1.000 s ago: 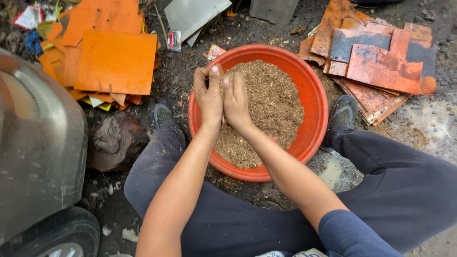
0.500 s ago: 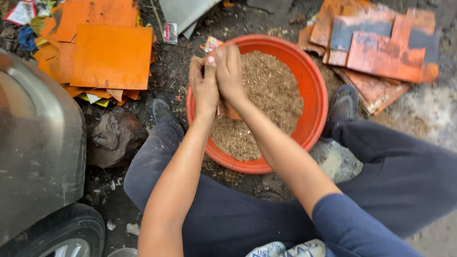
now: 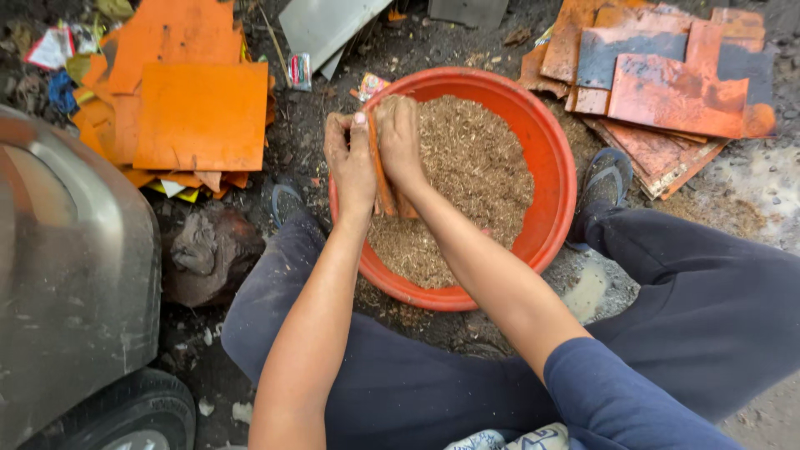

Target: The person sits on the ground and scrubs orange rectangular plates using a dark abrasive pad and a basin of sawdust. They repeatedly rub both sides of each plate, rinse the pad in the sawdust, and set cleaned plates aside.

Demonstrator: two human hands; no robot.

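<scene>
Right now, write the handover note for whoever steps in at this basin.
Left hand and right hand are pressed together at the near-left rim of the orange basin, fingers closed around something I cannot make out.
The basin sits on the ground between the person's knees, holding brown sawdust-like material heaped towards the far side.
Done: hands dusted with the material.
Left: most of the material lies loose in the basin.
</scene>
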